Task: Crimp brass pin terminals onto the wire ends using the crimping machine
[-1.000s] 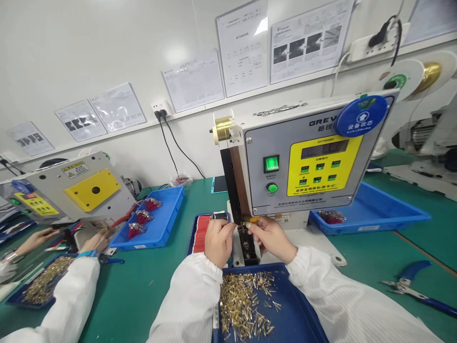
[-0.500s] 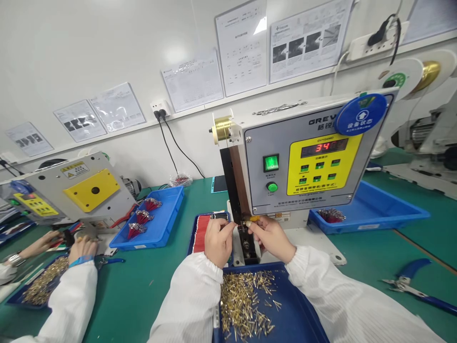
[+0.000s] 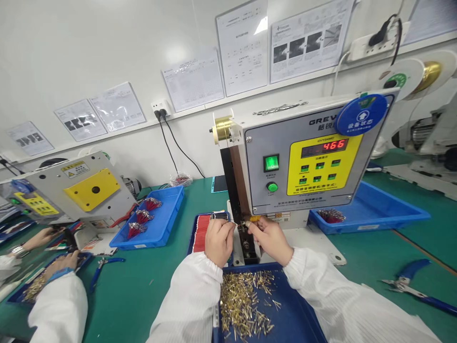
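Both my hands are at the head of a grey crimping machine [image 3: 303, 157] with a yellow panel. My left hand [image 3: 218, 240] is closed in a pinch on a thin wire just left of the black die block [image 3: 246, 243]. Just right of the block, my right hand [image 3: 272, 238] pinches a small brass terminal. A dark blue tray [image 3: 300, 314] full of loose brass terminals lies below my wrists. A tray of red wires [image 3: 202, 232] sits behind my left hand.
A co-worker's sleeve [image 3: 60, 309] and hands work at a second machine [image 3: 74, 190] on the left, by a tray of terminals. Blue trays [image 3: 167, 214] [image 3: 378, 209] with red wire bundles flank my machine. Blue-handled pliers [image 3: 414, 286] lie at the right, another pair [image 3: 103, 267] at the left.
My hands stay at the die, almost still. The machine's red display lit up and now reads 465. The co-worker's near hand drew back from the machine to the terminal tray.
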`<state>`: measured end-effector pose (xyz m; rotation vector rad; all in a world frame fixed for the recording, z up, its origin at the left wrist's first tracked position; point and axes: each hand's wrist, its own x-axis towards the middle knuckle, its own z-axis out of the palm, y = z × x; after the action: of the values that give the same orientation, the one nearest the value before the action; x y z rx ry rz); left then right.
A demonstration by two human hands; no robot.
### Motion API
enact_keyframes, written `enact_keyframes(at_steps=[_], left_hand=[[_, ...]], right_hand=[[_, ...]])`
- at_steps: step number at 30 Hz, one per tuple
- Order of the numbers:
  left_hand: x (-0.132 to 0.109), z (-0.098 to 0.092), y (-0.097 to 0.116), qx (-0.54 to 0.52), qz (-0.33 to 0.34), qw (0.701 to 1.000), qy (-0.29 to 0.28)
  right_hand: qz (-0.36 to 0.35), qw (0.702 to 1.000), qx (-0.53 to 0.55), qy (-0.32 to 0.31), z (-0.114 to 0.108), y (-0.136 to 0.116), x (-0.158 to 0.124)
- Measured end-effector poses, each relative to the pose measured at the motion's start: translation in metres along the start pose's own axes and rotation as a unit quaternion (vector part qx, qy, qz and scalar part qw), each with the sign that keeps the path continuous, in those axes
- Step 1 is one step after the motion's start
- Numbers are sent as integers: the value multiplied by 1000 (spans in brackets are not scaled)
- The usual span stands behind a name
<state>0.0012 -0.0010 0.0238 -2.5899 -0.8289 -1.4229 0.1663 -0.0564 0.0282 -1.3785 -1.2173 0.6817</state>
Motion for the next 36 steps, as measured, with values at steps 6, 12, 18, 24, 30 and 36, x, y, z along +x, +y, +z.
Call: enact_keyframes(at_steps=[6,12,18,24,30,36], left_hand=[[0,0,0,1,0,1000,-6],[-1,1,-1,5,2,1000,-5],[-1,1,-1,2,-1,1000,-10],[0,0,0,-1,1,1000,-9],[0,-1,0,-5,-4,1000,-10],[0,-1,-1,-16,-7,1000,-6]], right_hand=[[-7,1000,2,2,1,-1,1],[-23,1000,-7,7,2,-2,0],[-20,1000,-8,4,1,-4,0],[-37,999,-3,6,1,-2,0],[-4,1000,-11,-7,-1,-5,2],[48,994,-58,-78,-42,1,0]])
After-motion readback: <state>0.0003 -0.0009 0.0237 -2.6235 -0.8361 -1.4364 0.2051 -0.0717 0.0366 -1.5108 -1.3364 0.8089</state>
